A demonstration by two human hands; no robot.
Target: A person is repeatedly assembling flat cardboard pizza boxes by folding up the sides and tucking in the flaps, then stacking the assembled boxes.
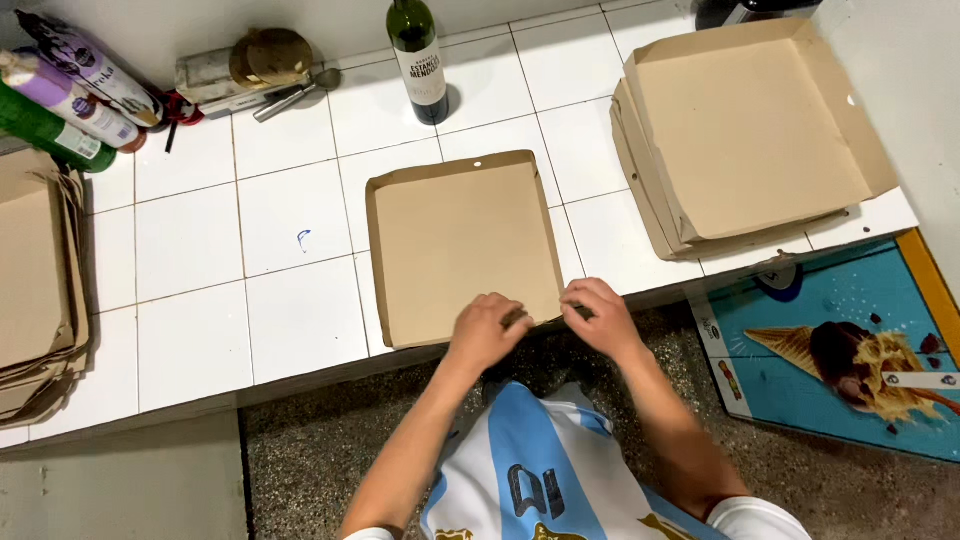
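Note:
A shallow brown cardboard box tray (pixel 462 235) lies on the white tiled counter (pixel 190 250) in front of me, its side walls folded up. My left hand (pixel 487 330) and my right hand (pixel 597 314) both pinch the box's near edge, fingers curled over the cardboard flap at the counter's front lip. The two hands sit close together, almost touching. The flap itself is mostly hidden under my fingers.
A stack of folded box trays (pixel 750 130) sits at the right, and flat cardboard blanks (pixel 35 290) are piled at the left. A dark wine bottle (pixel 418 60) stands behind the box. Rolls (pixel 65 95), a spoon (pixel 295 92) and a freezer lid (pixel 830 350) are nearby.

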